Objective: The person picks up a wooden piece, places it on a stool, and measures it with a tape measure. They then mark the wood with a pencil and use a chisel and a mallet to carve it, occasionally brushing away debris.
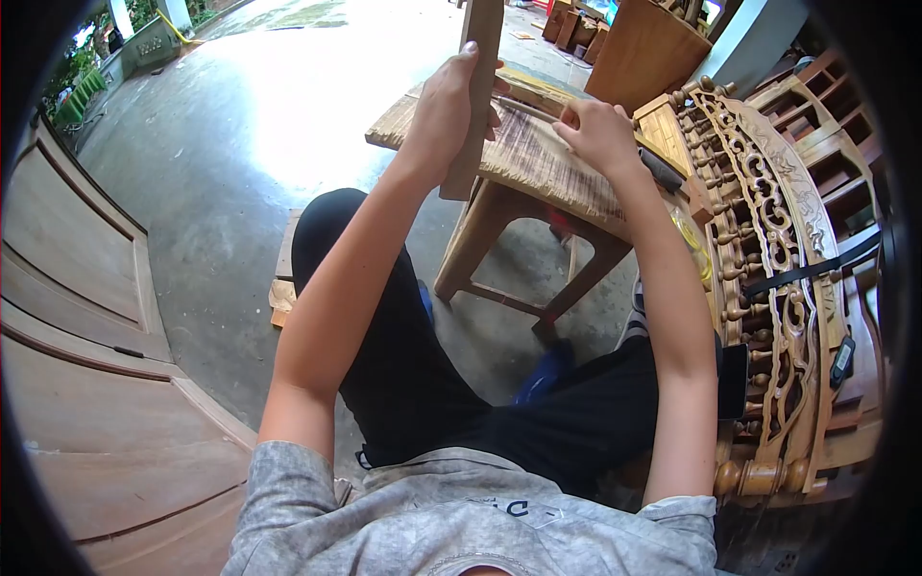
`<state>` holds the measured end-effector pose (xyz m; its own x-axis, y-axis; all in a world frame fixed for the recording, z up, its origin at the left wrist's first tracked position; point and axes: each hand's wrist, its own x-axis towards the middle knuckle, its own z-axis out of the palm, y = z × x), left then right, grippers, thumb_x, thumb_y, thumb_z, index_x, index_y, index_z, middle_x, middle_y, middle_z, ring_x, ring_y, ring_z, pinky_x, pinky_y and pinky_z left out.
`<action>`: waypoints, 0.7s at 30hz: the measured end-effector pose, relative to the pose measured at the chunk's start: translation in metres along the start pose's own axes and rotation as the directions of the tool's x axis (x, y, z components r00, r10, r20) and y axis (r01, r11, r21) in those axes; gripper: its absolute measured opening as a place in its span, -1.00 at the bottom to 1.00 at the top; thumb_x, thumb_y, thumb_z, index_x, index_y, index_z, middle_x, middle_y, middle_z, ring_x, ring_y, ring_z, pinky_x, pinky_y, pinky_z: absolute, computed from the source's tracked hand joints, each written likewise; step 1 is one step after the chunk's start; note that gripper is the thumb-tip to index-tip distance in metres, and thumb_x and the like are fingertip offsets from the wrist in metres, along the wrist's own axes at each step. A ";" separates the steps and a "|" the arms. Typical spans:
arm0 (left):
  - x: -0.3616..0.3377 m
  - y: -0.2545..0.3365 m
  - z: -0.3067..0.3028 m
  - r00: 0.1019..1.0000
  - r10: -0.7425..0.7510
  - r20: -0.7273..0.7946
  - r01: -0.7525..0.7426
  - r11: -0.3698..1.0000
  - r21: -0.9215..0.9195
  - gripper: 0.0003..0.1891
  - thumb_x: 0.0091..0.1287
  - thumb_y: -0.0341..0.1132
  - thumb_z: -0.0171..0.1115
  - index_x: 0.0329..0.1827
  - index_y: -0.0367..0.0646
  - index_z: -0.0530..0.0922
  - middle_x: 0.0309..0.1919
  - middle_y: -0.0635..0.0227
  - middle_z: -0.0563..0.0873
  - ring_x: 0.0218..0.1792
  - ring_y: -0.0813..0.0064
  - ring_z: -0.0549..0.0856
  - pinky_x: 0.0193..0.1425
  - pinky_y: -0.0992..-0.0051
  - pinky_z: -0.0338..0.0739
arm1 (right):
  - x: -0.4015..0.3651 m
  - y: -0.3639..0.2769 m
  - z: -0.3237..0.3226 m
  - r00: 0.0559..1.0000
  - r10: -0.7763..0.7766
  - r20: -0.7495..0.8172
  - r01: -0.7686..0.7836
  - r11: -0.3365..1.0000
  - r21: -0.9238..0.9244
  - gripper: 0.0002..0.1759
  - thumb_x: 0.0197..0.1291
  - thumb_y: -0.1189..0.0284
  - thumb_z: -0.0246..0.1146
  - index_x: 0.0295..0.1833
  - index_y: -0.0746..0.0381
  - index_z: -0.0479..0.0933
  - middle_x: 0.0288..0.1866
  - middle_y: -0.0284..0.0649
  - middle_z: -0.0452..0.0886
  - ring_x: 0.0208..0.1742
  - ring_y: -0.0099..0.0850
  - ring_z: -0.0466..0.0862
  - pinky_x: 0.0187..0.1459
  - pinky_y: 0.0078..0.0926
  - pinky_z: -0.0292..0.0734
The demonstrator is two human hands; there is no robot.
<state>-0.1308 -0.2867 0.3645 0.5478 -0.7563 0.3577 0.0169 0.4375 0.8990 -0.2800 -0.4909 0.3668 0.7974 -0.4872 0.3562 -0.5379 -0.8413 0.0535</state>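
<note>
My left hand (445, 113) is wrapped round a flat wooden board (473, 144) and holds it upright against the near edge of a low wooden stool (547, 182), whose top is rough and scored. Over the right part of the stool top, my right hand (597, 134) is closed with its fingers curled. A thin, stick-like tool (528, 110) runs left from those fingers towards the board; its exact kind is hard to make out. Beside the right wrist lies a dark cylindrical object (661, 171), partly hidden by the arm.
A carved wooden railing-like piece (768, 240) with turned spindles stands close on the right. Pale wooden panels (86, 403) fill the left side. Small wood offcuts (282, 293) lie on the concrete floor (221, 240) by my knee. Yellow cord (706, 250) hangs near the right forearm.
</note>
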 end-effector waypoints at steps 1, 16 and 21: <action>0.000 0.000 0.002 1.000 -0.015 0.002 0.014 1.000 0.021 -0.45 0.68 0.06 -0.16 0.22 -0.29 0.55 -0.16 0.22 0.74 -0.45 0.51 0.66 -0.29 0.46 0.62 | -0.004 0.005 -0.001 1.000 0.001 -0.012 -0.001 0.999 -0.046 -0.67 0.31 0.10 0.37 -0.10 0.14 0.75 -0.16 -0.11 0.82 -0.04 -0.14 0.80 0.13 -0.15 0.62; -0.010 -0.026 0.035 0.953 -0.265 0.149 0.249 0.962 0.115 -0.44 0.70 0.06 -0.29 0.28 -0.12 0.60 -0.17 0.41 0.65 -0.36 0.60 0.59 -0.19 0.49 0.57 | -0.112 0.139 -0.030 0.892 0.443 -0.096 -0.401 0.870 0.287 -0.61 0.40 0.08 0.29 0.12 0.08 0.76 -0.05 -0.09 0.84 0.02 -0.18 0.82 0.11 -0.25 0.65; -0.003 -0.031 0.045 0.981 -0.150 0.123 0.122 0.970 0.211 -0.44 0.70 0.10 -0.13 0.23 -0.26 0.58 -0.16 0.29 0.70 -0.39 0.55 0.62 -0.20 0.43 0.57 | -0.109 0.099 -0.028 0.937 0.336 -0.091 -0.318 0.932 0.173 -0.42 0.35 -0.13 0.29 0.10 0.15 0.77 -0.08 -0.08 0.83 -0.02 -0.20 0.81 0.18 -0.25 0.60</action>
<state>-0.1709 -0.3196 0.3468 0.4318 -0.8675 0.2468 -0.0933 0.2292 0.9689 -0.4277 -0.5146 0.3598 0.5414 -0.7183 0.4370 -0.7075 -0.6700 -0.2248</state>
